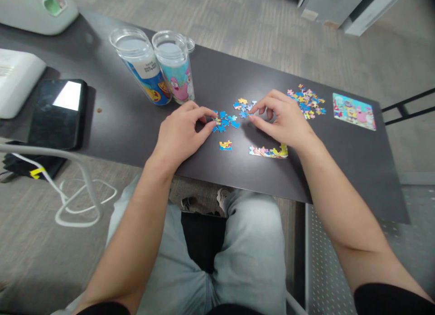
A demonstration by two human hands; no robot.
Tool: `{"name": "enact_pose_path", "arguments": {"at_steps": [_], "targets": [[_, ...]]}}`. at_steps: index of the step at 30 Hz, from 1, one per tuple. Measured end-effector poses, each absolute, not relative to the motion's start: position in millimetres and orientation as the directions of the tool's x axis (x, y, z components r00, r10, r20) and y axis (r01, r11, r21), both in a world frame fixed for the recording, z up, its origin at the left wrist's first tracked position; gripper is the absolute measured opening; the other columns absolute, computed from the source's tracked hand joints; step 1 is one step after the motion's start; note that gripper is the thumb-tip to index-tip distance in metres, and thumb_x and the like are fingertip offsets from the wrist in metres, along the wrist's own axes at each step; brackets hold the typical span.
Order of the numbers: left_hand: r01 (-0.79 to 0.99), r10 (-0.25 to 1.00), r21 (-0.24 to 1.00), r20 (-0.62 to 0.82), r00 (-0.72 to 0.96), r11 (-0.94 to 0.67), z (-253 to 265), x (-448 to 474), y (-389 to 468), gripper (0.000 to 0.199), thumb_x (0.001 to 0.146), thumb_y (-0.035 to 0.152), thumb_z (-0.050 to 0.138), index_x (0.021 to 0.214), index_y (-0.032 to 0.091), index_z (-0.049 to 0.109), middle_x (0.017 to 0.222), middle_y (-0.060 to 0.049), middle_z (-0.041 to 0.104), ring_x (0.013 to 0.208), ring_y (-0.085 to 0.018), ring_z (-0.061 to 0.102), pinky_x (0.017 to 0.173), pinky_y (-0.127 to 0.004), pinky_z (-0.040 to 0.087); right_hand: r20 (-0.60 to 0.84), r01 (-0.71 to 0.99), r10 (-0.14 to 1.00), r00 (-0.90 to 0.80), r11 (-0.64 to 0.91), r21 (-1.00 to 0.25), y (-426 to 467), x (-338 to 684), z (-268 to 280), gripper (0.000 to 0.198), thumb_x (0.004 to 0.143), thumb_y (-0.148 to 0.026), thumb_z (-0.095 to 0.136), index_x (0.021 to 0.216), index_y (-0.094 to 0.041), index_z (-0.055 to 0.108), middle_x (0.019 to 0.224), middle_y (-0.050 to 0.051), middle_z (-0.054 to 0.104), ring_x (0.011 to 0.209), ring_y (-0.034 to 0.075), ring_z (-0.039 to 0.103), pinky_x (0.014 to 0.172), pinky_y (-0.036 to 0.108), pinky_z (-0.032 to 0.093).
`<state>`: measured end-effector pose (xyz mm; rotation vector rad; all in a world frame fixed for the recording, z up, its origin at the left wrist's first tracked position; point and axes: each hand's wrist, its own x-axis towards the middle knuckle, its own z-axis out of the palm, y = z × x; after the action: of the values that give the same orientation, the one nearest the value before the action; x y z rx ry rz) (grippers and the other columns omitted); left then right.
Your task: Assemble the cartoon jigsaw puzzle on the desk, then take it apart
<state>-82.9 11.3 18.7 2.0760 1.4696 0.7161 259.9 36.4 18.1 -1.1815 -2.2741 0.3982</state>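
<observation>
Stretching across your view, the dark tabletop (115, 129) carries everything you handle. A pale machine (37, 13) takes the far left corner, with a white device (16, 81), cut off by the frame, and a black, flat device (56, 111) nearer you. Two clear-rimmed cups (161, 75) stand side by side just beyond your left hand (180, 136), crowding its far side; the way toward you is free of them. Your right hand (282, 120) sits between the middle pieces and the far-right heap, partly hiding that heap. A picture card (354, 112) lies flat near the right end. The loose puzzle heap (311, 102) rests between card and right hand. Your left fingers (207, 112) pinch close at the edge of the blue pieces (222, 121); you cannot tell whether one is gripped. Your right fingers (261, 123) reach the mixed pieces (243, 106), tips slightly parted; any hold there is unclear too. Nearer you, a joined strip (267, 152) lies beside your right wrist, and a smaller joined bit (225, 145) lies left of it.
</observation>
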Motion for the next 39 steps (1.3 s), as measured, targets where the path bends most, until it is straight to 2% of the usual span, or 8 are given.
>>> {"name": "enact_pose_path", "arguments": {"at_steps": [5,12,18,24,27,32,36,39], "targets": [[0.702,0.949,0.643,0.143,0.281,-0.305,12.1,-84.7,11.5,0.036,0.114,0.054,0.079,0.135,0.032,0.1,0.125,-0.008,0.078,0.095,-0.025,0.063,0.09,-0.044,0.05,0.358,0.721,0.853,-0.379,0.515,-0.464,44.6,267.8,7.4,0.018,0.113,-0.048,0.085,0.117,-0.031,0.086,0.111,0.008,0.079,0.078,0.027,0.062,0.087,0.053,0.061],[0.722,0.938,0.6,0.185,0.292,-0.343,9.4,-84.8,8.9,0.045,0.12,0.054,0.071,0.147,0.031,0.098,0.132,-0.011,0.081,0.105,-0.029,0.071,0.095,-0.046,0.055,0.358,0.732,0.868,-0.343,0.486,-0.478,50.4,274.6,0.1,0.026,0.114,-0.06,0.084,0.119,-0.035,0.089,0.108,0.007,0.078,0.072,0.027,0.06,0.082,0.052,0.061],[0.762,0.921,0.518,0.192,0.339,-0.389,10.4,-85.4,5.6,0.044,0.122,0.049,0.069,0.147,0.031,0.1,0.14,-0.015,0.081,0.114,-0.033,0.076,0.098,-0.047,0.059,0.346,0.731,0.875,-0.339,0.476,-0.488,55.5,279.0,-3.9,0.026,0.115,-0.051,0.08,0.13,-0.033,0.091,0.108,0.007,0.078,0.071,0.028,0.061,0.084,0.053,0.063],[0.759,0.928,0.535,0.222,0.299,-0.372,6.1,-85.7,7.1,0.041,0.121,0.051,0.071,0.143,0.033,0.1,0.14,-0.014,0.082,0.113,-0.033,0.077,0.096,-0.046,0.061,0.327,0.736,0.876,-0.354,0.476,-0.481,56.3,276.5,-8.0,0.036,0.12,-0.048,0.075,0.149,-0.037,0.092,0.11,0.008,0.08,0.082,0.032,0.067,0.098,0.058,0.067],[0.749,0.932,0.555,0.222,0.288,-0.363,7.3,-85.4,6.6,0.04,0.121,0.053,0.072,0.143,0.032,0.098,0.14,-0.013,0.082,0.109,-0.031,0.076,0.093,-0.045,0.06,0.317,0.733,0.874,-0.369,0.483,-0.479,55.9,276.5,-7.2,0.034,0.122,-0.045,0.073,0.145,-0.036,0.095,0.112,0.009,0.078,0.087,0.032,0.07,0.101,0.056,0.067],[0.726,0.928,0.578,0.248,0.278,-0.372,5.4,-85.8,7.5,0.045,0.117,0.051,0.077,0.153,0.03,0.092,0.136,-0.011,0.077,0.099,-0.025,0.071,0.09,-0.044,0.062,0.328,0.705,0.861,-0.389,0.508,-0.496,55.5,280.4,-1.7,0.02,0.115,-0.038,0.081,0.129,-0.032,0.094,0.11,0.008,0.075,0.085,0.03,0.069,0.094,0.052,0.066],[0.703,0.897,0.556,0.275,0.347,-0.443,1.4,-86.0,9.0,0.047,0.112,0.052,0.083,0.152,0.03,0.092,0.142,-0.011,0.075,0.104,-0.028,0.074,0.099,-0.05,0.068,0.3,0.667,0.851,-0.431,0.524,-0.53,55.7,280.6,-0.7,0.011,0.109,-0.037,0.087,0.117,-0.031,0.092,0.108,0.007,0.075,0.079,0.027,0.063,0.087,0.049,0.064],[0.672,0.867,0.55,0.292,0.403,-0.497,0.5,-86.2,9.3,0.049,0.111,0.058,0.086,0.151,0.03,0.092,0.147,-0.013,0.076,0.114,-0.033,0.079,0.106,-0.056,0.07,0.304,0.625,0.842,-0.446,0.536,-0.567,54.2,278.5,0.4,0.012,0.108,-0.04,0.089,0.114,-0.031,0.094,0.107,0.006,0.076,0.074,0.024,0.059,0.08,0.047,0.061]]}}
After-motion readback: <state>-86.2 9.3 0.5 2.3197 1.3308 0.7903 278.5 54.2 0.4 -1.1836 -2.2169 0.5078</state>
